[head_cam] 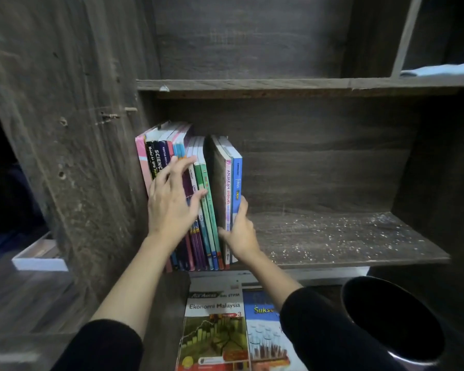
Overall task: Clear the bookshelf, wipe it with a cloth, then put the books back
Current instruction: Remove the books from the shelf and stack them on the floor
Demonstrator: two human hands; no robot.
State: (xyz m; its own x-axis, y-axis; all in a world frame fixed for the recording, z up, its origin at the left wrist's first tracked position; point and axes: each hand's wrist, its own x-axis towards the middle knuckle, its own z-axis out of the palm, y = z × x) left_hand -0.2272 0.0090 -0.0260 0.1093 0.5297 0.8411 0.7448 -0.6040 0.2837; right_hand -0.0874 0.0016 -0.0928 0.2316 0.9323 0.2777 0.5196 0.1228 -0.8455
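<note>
my right hand (240,232) grips two upright books, "anjakan prima" (228,188) and blue "fokus" (237,180), while my left hand (172,202) lies flat, fingers spread, on the leaning row (202,210) by "science" (158,159), at the dusty shelf's (332,236) left end, "ekonomi malaysia" (214,325) below.

The left hand (172,199) covers the middle of several upright book spines (158,156), cutting "SCIENC" short. The right hand (240,231) hides the foot of the blue upright book (237,178). Below, the right sleeve (319,330) covers much of the "Sukse" book (263,341), cropped by the bottom edge like the Ekonomi Malaysia book (214,333).
</note>
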